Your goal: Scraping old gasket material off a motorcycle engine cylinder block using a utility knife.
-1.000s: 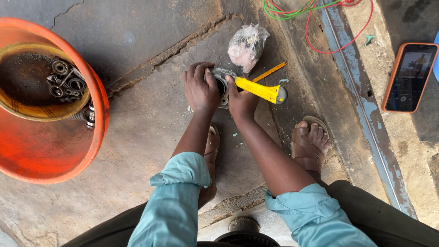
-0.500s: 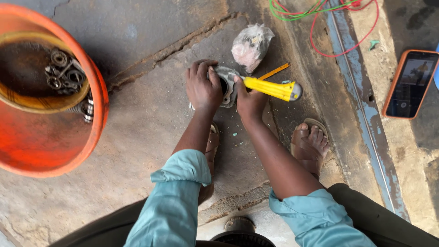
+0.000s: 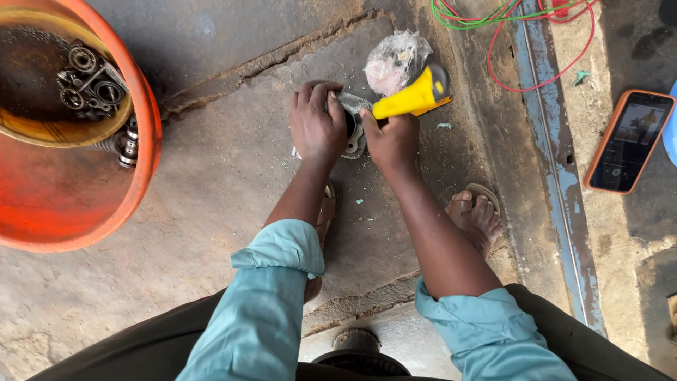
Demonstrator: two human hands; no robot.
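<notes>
My left hand [image 3: 316, 125] presses down on a grey round metal part [image 3: 352, 120] that lies on the concrete floor. My right hand [image 3: 392, 137] grips a yellow-handled knife [image 3: 414, 95] whose tip meets the part's inner edge; its handle points up and to the right. Both hands sit side by side over the part. The blade itself is hidden between my hands.
A clear plastic bag [image 3: 396, 62] lies just behind the part. An orange basin [image 3: 77, 197] at the left holds a yellow bowl [image 3: 63, 130] of oily bearings [image 3: 88, 81]. A phone [image 3: 628, 141] lies right, red and green wires [image 3: 522, 28] at top. My sandalled foot [image 3: 477, 215] is nearby.
My right hand has swung the knife handle from lying out to the right to pointing up toward the bag. My left hand stays on the part.
</notes>
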